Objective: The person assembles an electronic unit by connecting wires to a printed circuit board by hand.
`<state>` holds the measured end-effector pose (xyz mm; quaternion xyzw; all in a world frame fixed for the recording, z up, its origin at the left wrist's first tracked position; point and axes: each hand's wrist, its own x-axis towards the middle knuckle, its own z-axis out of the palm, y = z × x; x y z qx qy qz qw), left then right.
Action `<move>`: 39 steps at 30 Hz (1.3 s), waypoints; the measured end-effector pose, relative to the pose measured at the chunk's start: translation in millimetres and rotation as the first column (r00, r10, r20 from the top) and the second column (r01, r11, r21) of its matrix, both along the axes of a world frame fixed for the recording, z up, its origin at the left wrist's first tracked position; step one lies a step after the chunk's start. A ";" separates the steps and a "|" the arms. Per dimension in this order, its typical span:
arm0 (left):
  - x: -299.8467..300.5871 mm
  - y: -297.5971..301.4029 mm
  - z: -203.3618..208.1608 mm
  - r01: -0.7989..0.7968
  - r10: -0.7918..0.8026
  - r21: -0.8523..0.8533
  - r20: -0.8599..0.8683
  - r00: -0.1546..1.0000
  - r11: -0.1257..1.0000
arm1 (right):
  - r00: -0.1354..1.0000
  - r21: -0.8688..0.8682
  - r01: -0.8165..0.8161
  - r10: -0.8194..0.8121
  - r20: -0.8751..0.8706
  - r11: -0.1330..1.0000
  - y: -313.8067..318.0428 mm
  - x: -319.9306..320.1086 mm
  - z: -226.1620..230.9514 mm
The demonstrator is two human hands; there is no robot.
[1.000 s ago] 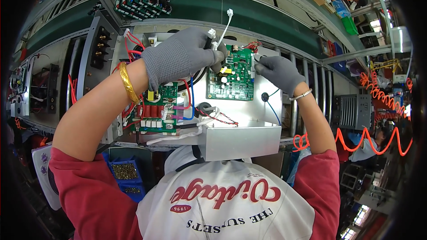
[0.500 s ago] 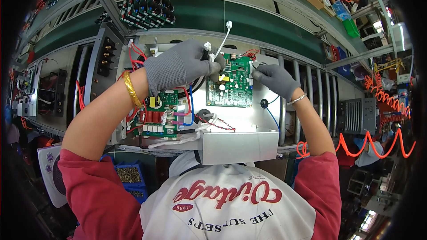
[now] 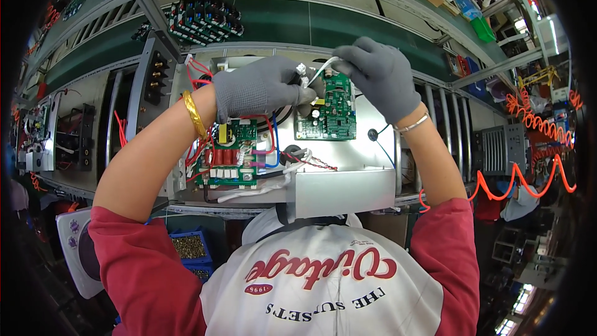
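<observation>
My left hand (image 3: 261, 90), in a grey glove, is closed on a bundle of white plug-ended cables (image 3: 303, 71) over the left edge of a green circuit board (image 3: 336, 117). My right hand (image 3: 380, 81), also gloved, pinches the upper end of one white cable (image 3: 321, 70) above the board's top edge. That cable's plug is hidden by the fingers. The board lies in an open metal chassis (image 3: 345, 193). Below my left wrist sits a second green board (image 3: 233, 149) with red parts and a yellow-wrapped transformer. Red and blue wires run beside it.
Metal rollers (image 3: 459, 143) extend right of the chassis. A panel with brass terminals (image 3: 155, 74) stands upright at the left. Stacked circuit boards (image 3: 205, 18) rest on the green conveyor (image 3: 280, 18) behind. Orange coiled hoses (image 3: 519, 180) hang at the right.
My right hand has moved up and left from the board's right edge and taken hold of the white cable's free end. My left hand keeps its grip, shifted slightly right in view.
</observation>
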<state>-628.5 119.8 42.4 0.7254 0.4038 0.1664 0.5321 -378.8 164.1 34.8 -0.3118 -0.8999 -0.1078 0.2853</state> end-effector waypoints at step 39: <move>10.8 -6.9 -2.7 -0.171 0.227 0.246 -0.225 0.947 0.954 | 0.963 -0.853 0.059 -0.254 -0.088 0.518 -9.4 45.4 -16.9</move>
